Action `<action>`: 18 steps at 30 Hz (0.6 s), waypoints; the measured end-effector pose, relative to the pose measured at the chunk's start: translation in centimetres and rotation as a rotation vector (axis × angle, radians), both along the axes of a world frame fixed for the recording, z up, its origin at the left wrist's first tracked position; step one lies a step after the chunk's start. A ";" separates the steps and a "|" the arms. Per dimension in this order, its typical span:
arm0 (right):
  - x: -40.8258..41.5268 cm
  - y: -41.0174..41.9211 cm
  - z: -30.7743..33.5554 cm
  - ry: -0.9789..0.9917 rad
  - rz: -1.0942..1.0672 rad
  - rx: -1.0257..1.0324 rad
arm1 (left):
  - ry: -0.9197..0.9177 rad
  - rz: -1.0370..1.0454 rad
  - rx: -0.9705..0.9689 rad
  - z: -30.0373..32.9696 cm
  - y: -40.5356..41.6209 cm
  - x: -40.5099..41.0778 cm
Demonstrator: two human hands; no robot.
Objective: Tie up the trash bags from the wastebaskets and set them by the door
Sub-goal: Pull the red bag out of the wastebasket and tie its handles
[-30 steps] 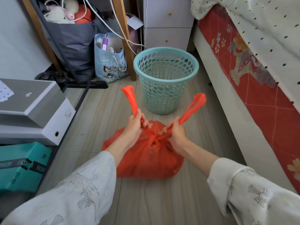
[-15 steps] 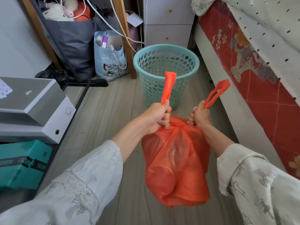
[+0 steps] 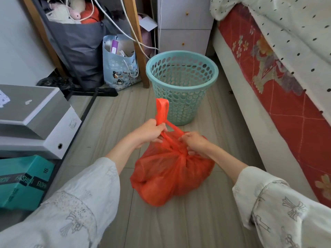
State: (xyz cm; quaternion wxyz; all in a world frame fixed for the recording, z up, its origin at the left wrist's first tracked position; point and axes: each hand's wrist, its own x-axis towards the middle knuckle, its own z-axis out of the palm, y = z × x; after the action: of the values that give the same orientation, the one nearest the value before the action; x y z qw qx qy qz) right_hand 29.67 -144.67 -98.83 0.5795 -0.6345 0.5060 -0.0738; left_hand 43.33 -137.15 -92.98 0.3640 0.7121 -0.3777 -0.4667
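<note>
A full orange trash bag [image 3: 161, 178] rests on the wooden floor in front of me. My left hand [image 3: 149, 130] grips one handle loop, which sticks up above my fist. My right hand [image 3: 194, 144] grips the twisted plastic at the bag's neck, where the handles cross. Just beyond the bag stands a teal perforated wastebasket [image 3: 181, 86], upright, with no liner in it.
A bed with a red floral side [image 3: 279, 97] runs along the right. White drawers [image 3: 184, 24] stand behind the basket. On the left are stacked boxes [image 3: 35, 120], a teal box [image 3: 21, 181], a blue paper bag [image 3: 120, 68] and a grey bag under a wooden frame.
The bag hung lifted off the floor half a second ago; now it sits on the floor again. Both hands have come down, and the right one has dropped to the bag's neck.
</note>
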 end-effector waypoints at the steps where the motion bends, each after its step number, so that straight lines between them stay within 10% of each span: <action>1: 0.0 0.2 -0.1 0.055 0.075 -0.083 | -0.054 -0.011 -0.009 0.1 -0.1 -0.1; 12: 0.7 2.7 1.1 0.050 0.427 -0.161 | 0.496 0.313 -0.098 0.1 -0.6 1.0; 18: 1.0 2.7 0.8 0.135 0.227 -0.009 | -0.226 -0.058 0.028 -2.2 0.9 0.7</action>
State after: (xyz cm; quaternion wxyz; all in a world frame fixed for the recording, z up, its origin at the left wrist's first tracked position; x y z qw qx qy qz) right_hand 30.65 -141.95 -98.07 0.5457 -0.6940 0.4685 0.0329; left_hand 44.05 -136.25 -95.18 0.2955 0.7540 -0.4301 -0.3990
